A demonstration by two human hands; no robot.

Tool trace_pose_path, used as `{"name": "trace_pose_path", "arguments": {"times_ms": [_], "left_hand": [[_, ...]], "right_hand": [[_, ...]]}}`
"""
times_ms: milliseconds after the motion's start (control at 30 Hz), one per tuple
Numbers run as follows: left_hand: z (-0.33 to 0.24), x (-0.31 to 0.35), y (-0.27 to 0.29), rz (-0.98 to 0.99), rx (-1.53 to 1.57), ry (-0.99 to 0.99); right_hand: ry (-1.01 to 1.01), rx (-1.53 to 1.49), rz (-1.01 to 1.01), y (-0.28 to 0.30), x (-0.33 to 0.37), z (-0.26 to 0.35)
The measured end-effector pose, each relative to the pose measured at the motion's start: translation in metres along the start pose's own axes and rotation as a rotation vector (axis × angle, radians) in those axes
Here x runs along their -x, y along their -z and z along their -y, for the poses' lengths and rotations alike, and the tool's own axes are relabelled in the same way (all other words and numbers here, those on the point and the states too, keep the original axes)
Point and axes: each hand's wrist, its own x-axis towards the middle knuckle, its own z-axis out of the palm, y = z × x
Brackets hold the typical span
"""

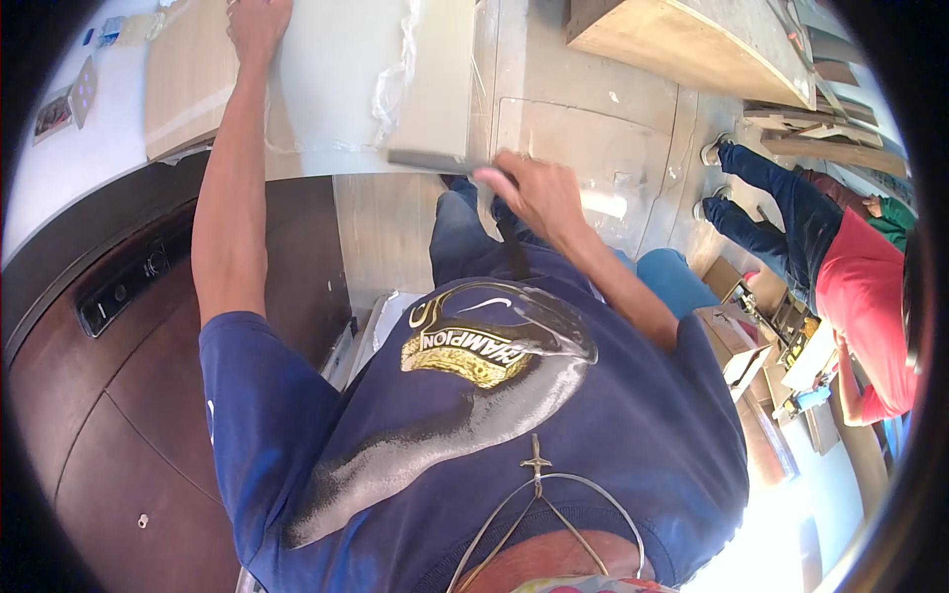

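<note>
My right hand (539, 193) is closed around one end of a flat, dark grey bar-shaped tool (430, 160), perhaps a file. The tool points left, over the near edge of a pale panel (326, 84). A crinkled strip of clear plastic film (393, 84) lies along the panel's right part. My left arm reaches far forward across the panel's left side. At the upper picture edge, my left hand (259, 28) is on or just above the surface; its fingers are mostly cut off, so their pose is hidden.
Dark brown curved panelling (109, 395) stands at my left. A wooden box-like piece (682, 49) is at the far right. Another person in a red shirt (865, 306) stands to my right, by cardboard boxes (732, 346) and tools. Stacked boards (830, 148) lie beyond.
</note>
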Motion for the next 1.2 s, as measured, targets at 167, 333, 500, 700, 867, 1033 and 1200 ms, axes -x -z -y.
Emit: {"name": "trace_pose_path", "arguments": {"times_ms": [167, 333, 500, 700, 867, 1033, 1200], "left_hand": [[0.007, 0.005, -0.008, -0.075, -0.085, -0.130], [-0.002, 0.005, -0.002, -0.011, -0.007, -0.056], [-0.014, 0.003, 0.007, -0.013, 0.008, -0.066], [-0.019, 0.004, 0.010, -0.036, -0.018, -0.019], [-0.013, 0.004, 0.009, -0.001, -0.013, 0.007], [-0.013, 0.003, 0.006, 0.011, -0.005, 0.018], [-0.007, 0.008, 0.009, 0.042, 0.004, 0.020]], "right_hand": [[0.100, -0.040, -0.079, 0.011, -0.030, 0.010], [0.077, -0.011, -0.079, -0.003, -0.001, -0.005], [-0.085, -0.170, -0.107, 0.009, -0.022, -0.015], [-0.182, -0.482, -0.007, -0.006, -0.027, 0.024], [-0.196, -0.694, 0.049, -0.020, -0.025, 0.008], [-0.160, -0.749, 0.022, -0.015, -0.017, 0.000], [-0.164, -0.400, -0.020, -0.016, 0.019, -0.013]]}}
